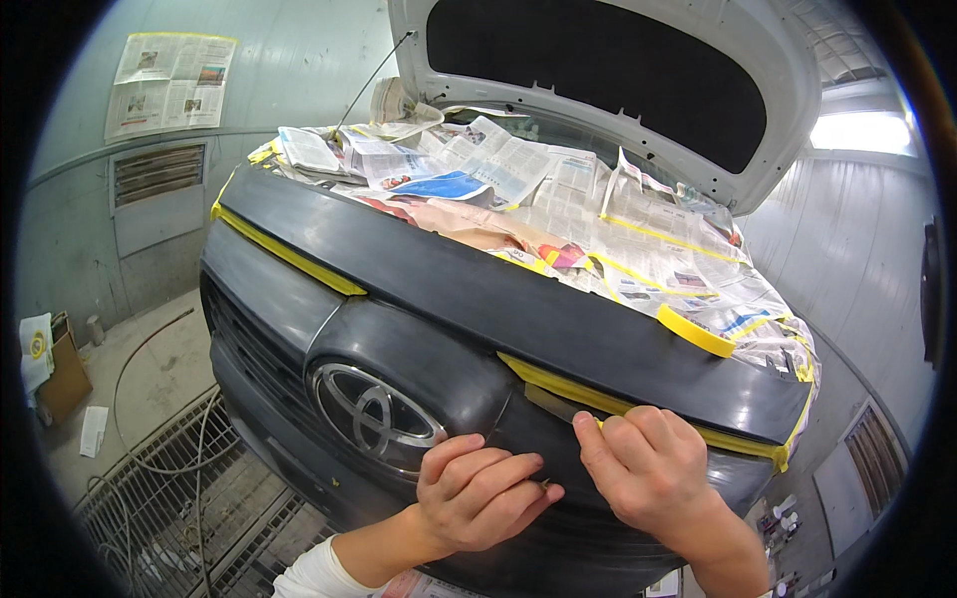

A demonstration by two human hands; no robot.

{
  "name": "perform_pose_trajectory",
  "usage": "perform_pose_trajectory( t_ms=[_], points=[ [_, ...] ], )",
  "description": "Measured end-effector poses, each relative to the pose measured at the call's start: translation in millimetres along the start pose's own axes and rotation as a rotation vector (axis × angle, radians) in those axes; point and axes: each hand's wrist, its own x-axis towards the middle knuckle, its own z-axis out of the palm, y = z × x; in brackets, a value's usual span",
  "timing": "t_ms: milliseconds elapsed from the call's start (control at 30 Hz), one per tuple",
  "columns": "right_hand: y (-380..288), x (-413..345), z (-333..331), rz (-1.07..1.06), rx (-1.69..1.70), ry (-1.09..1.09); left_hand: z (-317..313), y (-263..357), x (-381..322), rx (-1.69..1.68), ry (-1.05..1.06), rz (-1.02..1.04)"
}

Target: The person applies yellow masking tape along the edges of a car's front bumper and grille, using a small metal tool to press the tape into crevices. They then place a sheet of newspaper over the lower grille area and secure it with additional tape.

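Before me is the dark front bumper (441, 291) of a car, with a chrome Toyota emblem (377, 418) in its middle. Yellow masking tape (572, 385) covers the slim slot on the right, and more tape (288, 254) lines the left one. My right hand (647, 467) is closed just below the right slot. From its fingertips a thin, flat, greyish-brown strip (552, 404) reaches along the slot's lower edge; its kind is unclear. Right of the emblem, my left hand (482, 493) pinches a small thin piece (545, 484), mostly hidden by the fingers.
A roll of yellow tape (695, 331) rests on the bumper's upper ledge. Newspaper (568, 187) masks the engine bay under the raised white hood (792, 97), with a prop rod (374, 82) at left. Hoses (161, 469) cross the floor grating (247, 493); a cardboard box (66, 374) stands beyond.
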Motion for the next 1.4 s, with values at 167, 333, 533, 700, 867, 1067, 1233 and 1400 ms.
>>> perform_pose_trajectory(
  t_ms=[167,333,533,700,867,1067,1233,1400],
  points=[
    [0,1,-1,0.003,0.004,-0.001,0,1,1,-0.004,0.003,0.001],
    [-1,2,0,0.002,0.007,0.015,-1,1,2,-0.01,0.0,0.0],
    [-2,2,1,-0.01,-0.003,-0.013,-1,2,2,0.014,-0.007,-0.023],
    [0,-1,2,0.001,0.051,0.048,0,1,2,0.007,-0.004,-0.009],
    [-1,-5,0,0.068,0.086,0.104,0,1,3,0.002,-0.005,-0.007],
    [-1,-9,-3,0.122,0.138,0.092,1,-1,-1,-0.019,0.015,-0.022],
    [-15,-35,-30,0.418,0.339,0.163,-6,-8,4,-0.171,0.05,-0.06],
    [-66,-75,-72,0.709,0.615,0.09,-31,13,8,-0.62,-0.048,-0.295]
  ],
)
